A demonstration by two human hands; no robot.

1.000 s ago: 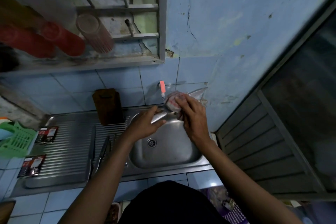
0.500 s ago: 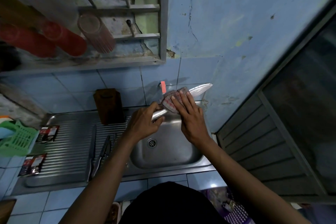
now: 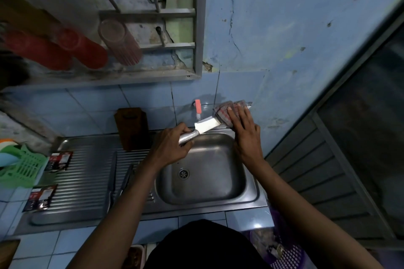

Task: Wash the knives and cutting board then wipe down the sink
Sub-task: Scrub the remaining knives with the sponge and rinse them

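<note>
The knife (image 3: pixel 206 125) is held above the back of the sink basin (image 3: pixel 209 183). The left hand (image 3: pixel 172 148) grips its metal handle. The right hand (image 3: pixel 244 129), fingers straight, presses a checked cloth (image 3: pixel 223 113) onto the blade tip. More knives (image 3: pixel 118 181) lie on the drainboard (image 3: pixel 83 183) left of the basin, and a brown cutting board (image 3: pixel 132 128) leans on the blue tiled wall (image 3: pixel 91 107) behind it.

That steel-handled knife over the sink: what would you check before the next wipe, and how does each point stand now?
1. Left hand grips the steel-handled knife by its handle: ok.
2. Right hand presses the checked cloth on the blade: ok.
3. Fingers off the cutting edge: cannot tell.
4. Knife over the steel sink basin: ok.
5. Red-handled tap running: cannot tell.
</note>
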